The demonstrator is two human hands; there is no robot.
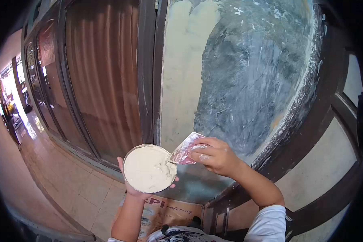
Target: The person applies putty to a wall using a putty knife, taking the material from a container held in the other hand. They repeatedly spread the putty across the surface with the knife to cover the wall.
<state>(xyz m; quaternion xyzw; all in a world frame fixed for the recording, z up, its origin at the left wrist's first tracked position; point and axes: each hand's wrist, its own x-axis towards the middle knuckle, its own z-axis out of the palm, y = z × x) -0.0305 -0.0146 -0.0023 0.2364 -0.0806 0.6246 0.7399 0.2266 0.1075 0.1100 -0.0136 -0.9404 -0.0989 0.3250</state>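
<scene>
A round container of cream-coloured paste (147,169) rests on my left hand (136,192), whose fingers wrap round its underside and rim. My right hand (218,156) grips a flat pinkish scraper (184,150) smeared with white paste. The scraper's lower edge touches the paste near the container's right rim, where the surface is rough. White smears mark the right fingers. Behind them stands a wall panel (246,92), grey and patchy, with a cream coat (185,52) along its left side and top.
Left of the panel is a dark-framed window with a brown curtain (105,60). A dark wooden door with pale panels (322,165) is at the right. A printed sheet (177,209) lies on the tiled floor (80,191) below.
</scene>
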